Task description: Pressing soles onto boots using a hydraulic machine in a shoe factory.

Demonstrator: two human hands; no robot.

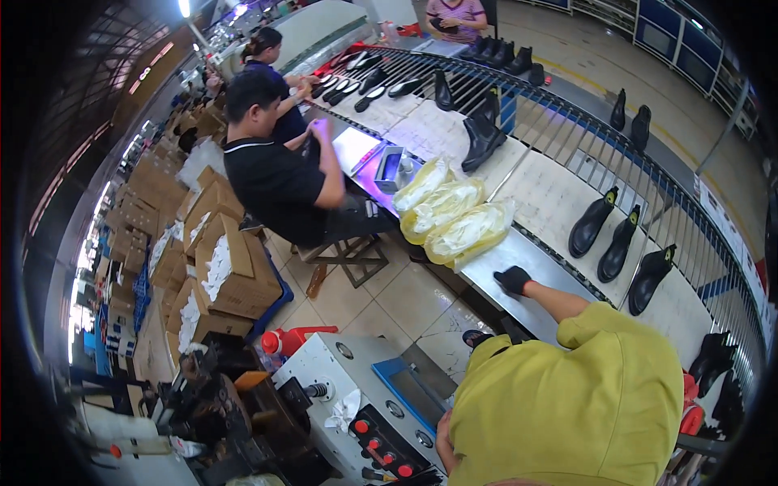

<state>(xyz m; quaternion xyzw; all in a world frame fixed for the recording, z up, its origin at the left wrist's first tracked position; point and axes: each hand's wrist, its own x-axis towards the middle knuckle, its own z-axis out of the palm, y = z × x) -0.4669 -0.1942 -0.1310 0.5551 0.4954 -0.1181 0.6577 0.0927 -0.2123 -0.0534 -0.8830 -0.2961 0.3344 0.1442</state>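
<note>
My right hand (512, 280), in a black glove, rests on the metal edge of the work table (531, 304). Its fingers look curled, and nothing shows in them. Just beyond it lie several yellowish clear plastic bags (466, 227) with white stuff inside. Lower down, my left hand (444, 441) is bare and sits beside the grey machine (324, 364). My yellow shirt covers part of that hand, so its fingers cannot be made out. Black ankle boots (620, 247) stand in a row on the pale surface right of my gloved hand.
A co-worker in black (279, 174) sits at the table's left side, near a grey bin (393, 168). Two more people work farther off. A metal rod rack (567, 134) runs along the far side. Cardboard boxes (235, 267) and a red bottle (296, 338) are at left.
</note>
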